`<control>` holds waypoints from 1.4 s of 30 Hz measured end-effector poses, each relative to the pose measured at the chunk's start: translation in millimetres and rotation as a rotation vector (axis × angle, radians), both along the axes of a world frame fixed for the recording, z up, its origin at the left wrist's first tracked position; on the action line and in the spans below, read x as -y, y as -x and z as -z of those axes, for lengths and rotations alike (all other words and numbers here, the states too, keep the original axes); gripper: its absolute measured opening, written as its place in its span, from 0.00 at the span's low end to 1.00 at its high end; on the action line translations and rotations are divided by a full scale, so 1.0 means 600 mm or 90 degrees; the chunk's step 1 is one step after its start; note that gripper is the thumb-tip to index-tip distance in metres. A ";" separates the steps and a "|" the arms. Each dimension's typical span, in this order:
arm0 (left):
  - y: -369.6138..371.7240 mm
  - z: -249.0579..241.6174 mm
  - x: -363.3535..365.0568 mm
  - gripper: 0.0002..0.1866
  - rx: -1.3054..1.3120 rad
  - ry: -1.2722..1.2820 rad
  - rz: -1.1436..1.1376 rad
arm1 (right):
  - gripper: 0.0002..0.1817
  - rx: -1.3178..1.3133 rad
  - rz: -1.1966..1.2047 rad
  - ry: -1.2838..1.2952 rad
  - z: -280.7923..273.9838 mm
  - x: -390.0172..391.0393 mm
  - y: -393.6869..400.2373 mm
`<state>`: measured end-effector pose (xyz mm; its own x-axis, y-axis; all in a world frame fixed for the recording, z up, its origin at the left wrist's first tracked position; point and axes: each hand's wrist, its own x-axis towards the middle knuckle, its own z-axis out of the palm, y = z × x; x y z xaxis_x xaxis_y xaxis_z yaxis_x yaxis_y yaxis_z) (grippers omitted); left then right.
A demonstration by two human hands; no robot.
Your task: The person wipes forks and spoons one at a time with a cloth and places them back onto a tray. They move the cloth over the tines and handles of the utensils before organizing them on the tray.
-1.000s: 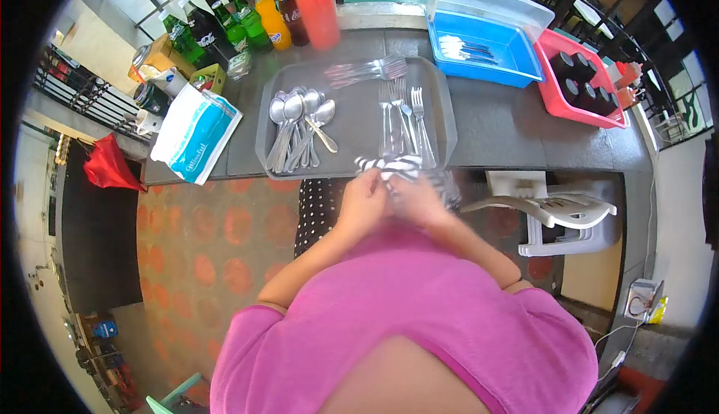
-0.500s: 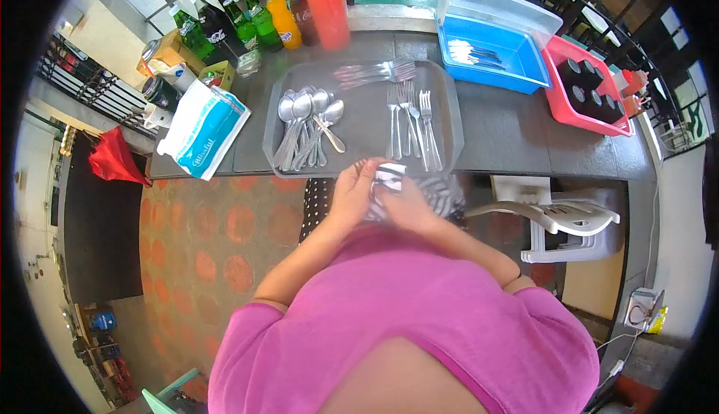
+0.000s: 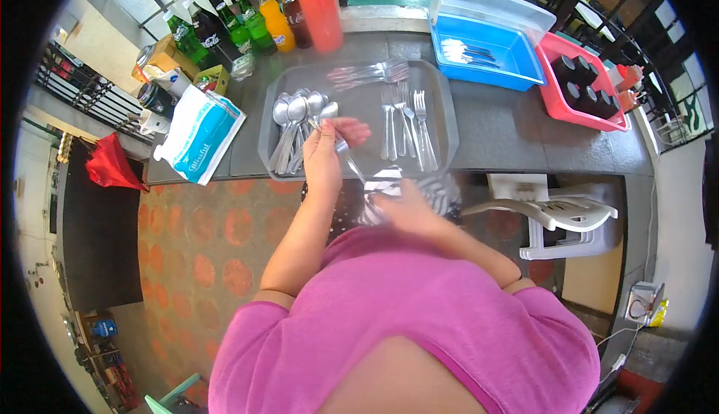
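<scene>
Over the front left part of the grey tray, my left hand holds a piece of metal cutlery that slants down to the right; its type is unclear. My right hand, slightly blurred, grips a black-and-white striped cloth at the cutlery's lower end. In the tray a pile of spoons lies left of my left hand, partly covered by it. Several forks lie upright in the picture on the right, and more forks lie crosswise along the back.
Bottles and a red-orange container stand at the back left. A blue-and-white packet lies left of the tray. To the right are a blue box with cutlery, a pink basket and a white chair.
My left hand has moved up and left from the cloth to over the tray, and the cutlery now shows between my hands. My right hand stays low with the cloth, slightly farther right.
</scene>
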<state>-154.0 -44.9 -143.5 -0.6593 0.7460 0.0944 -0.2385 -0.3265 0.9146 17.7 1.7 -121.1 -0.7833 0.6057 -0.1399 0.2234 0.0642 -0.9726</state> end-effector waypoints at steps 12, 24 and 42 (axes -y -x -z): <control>-0.108 0.029 0.015 0.14 0.231 0.107 0.012 | 0.10 -0.096 0.058 0.069 0.055 -0.013 0.017; 0.031 -0.013 -0.079 0.14 0.105 0.048 -0.054 | 0.09 -0.022 -0.022 -0.080 0.112 -0.011 -0.019; 0.261 0.080 -0.284 0.13 -0.954 0.316 0.121 | 0.12 -0.035 0.260 0.241 0.116 -0.034 -0.089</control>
